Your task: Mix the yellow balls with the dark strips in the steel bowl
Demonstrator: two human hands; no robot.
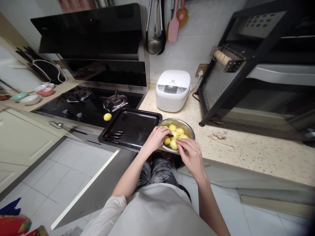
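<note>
A steel bowl [191,129] holds several yellow lemons [180,131] near the counter's front edge. My left hand [157,139] reaches over its left rim, fingers curled among the fruit. A small dark thing shows at those fingertips, too small to name. From the right comes my right hand [192,152], its thumb and fingertips closed at the edge of the nearest lemon [173,144]. Left of the bowl lies a black baking tray [137,127]. Several dark, glossy, slender shapes [114,136] show at its left end. One lone lemon [107,117] rests on the hob's front edge.
Behind the bowl stands a white rice cooker [173,91]. A gas hob [95,101] lies to the left, under a black hood. On the right is a black rack [209,82] with an oven. Below the tray, an open cabinet door [98,186] juts out beside my legs.
</note>
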